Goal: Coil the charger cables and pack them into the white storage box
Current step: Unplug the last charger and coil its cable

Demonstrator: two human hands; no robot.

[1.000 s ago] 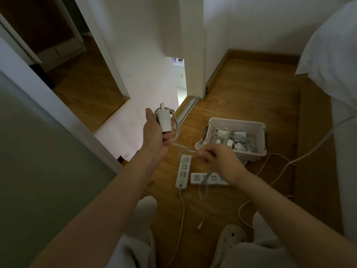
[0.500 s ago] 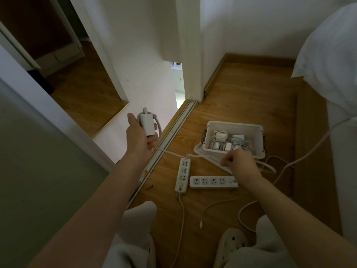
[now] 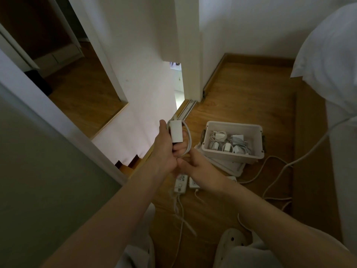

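My left hand grips a white charger block upright above the floor, with its white cable looped around the block and my fingers. My right hand is pressed against the left hand just below, pinching the cable at the bottom of the loop. A loose tail of the cable hangs down blurred below the hands. The white storage box stands open on the floor to the right, holding several coiled white chargers.
The box sits on its white lid. Two white power strips lie on the wooden floor beneath my hands, partly hidden. Long white cords trail across the floor at right. White bedding hangs at right; a sliding door track runs ahead.
My right hand left the floor near the box and came up to meet the left hand, carrying the cable into another loop around the charger. The left hand shifted right, toward the box.
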